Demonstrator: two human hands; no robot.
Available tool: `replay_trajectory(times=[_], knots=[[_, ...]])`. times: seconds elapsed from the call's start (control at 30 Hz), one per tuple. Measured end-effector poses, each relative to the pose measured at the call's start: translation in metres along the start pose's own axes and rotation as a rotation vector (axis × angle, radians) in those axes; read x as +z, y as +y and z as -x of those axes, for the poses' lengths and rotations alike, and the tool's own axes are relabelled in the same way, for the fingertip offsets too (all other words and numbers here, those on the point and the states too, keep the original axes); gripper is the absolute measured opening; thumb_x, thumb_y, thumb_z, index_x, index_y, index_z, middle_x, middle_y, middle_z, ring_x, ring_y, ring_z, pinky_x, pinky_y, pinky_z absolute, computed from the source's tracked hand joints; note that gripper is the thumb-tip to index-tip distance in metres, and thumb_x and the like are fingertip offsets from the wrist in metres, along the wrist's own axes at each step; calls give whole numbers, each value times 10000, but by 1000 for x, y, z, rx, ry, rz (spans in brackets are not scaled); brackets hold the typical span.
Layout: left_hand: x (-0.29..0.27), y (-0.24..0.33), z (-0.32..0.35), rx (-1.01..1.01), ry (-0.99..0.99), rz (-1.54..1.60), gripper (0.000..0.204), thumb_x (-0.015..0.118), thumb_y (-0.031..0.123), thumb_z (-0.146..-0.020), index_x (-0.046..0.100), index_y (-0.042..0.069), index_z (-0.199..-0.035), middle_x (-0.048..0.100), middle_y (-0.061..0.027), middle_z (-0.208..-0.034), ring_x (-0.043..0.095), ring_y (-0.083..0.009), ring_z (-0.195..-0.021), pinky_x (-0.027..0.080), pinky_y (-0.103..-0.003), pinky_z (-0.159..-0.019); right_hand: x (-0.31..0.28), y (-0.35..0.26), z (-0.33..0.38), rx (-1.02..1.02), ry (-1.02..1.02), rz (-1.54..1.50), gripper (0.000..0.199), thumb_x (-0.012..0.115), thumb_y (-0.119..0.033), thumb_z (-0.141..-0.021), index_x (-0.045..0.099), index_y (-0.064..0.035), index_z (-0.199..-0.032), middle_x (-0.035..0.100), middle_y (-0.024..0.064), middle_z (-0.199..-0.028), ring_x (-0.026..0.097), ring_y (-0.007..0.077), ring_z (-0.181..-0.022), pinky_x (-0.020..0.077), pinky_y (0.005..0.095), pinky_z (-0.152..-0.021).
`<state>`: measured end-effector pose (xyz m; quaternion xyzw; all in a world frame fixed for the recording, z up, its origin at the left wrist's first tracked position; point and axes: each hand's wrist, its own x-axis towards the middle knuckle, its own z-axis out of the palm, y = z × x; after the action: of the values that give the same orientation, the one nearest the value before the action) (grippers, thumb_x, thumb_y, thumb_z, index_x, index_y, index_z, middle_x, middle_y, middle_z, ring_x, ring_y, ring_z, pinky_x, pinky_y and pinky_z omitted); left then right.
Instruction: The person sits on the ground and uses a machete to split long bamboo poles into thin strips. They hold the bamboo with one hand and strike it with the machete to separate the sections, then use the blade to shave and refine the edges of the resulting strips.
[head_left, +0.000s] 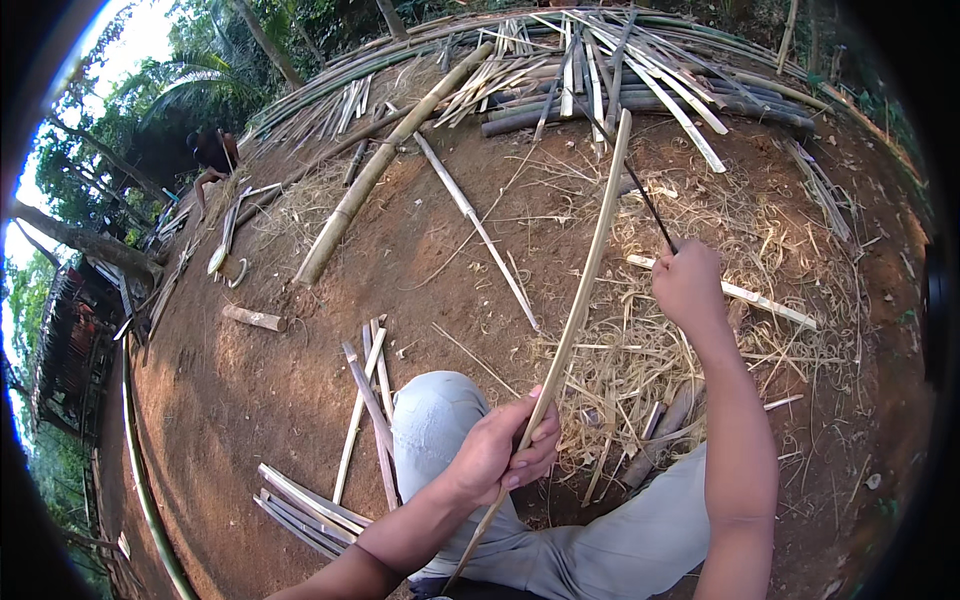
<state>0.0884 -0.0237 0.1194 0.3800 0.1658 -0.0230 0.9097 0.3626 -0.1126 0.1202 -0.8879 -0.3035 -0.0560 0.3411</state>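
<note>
My left hand (508, 442) is closed around a long, pale bamboo strip (590, 265). The strip slants up and away from my lap, bowing slightly, and its far end rises beyond both hands. To the right, my right hand (690, 285) grips a long dark knife (650, 205), seen nearly edge-on. Its thin blade points up and to the left, and around the strip's upper part the two overlap in view; whether they touch I cannot tell. The handle is hidden inside my fist.
Curly shavings (640, 400) cover the ground at right. Split strips (310, 510) lie beside my left knee. A bamboo pole (390, 165) and a large pile of bamboo (650, 105) lie farther off. Another person (212, 155) bends down at the far left.
</note>
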Motion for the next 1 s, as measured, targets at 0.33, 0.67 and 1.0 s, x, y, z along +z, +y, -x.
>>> replay_trajectory(times=[0.33,0.67,1.0], knots=[[-5,3,-2,127,233,-197,410,366,420,-1053,462,79,-848,431,-1,-561,385,-79,-362,325,-214,-349,11,21,13,109,-91,-228,165,630,-48,-783,503,-14,-683,566,156,-596,597,289,-549,470,395,-558],[0,5,0,200,373,-208,318,466,337,-1039,537,53,-914,470,-17,-584,373,-84,-357,330,-229,-350,16,-38,77,-597,-118,-152,126,668,-46,-703,545,-29,-728,621,149,-660,643,340,-579,529,434,-578],[-3,-8,5,236,307,-74,361,383,377,-1059,511,96,-870,367,39,-541,320,-60,-364,269,-214,-344,41,-58,101,-851,-3,-89,57,592,-74,-724,548,-80,-689,581,69,-619,654,247,-569,533,376,-538]])
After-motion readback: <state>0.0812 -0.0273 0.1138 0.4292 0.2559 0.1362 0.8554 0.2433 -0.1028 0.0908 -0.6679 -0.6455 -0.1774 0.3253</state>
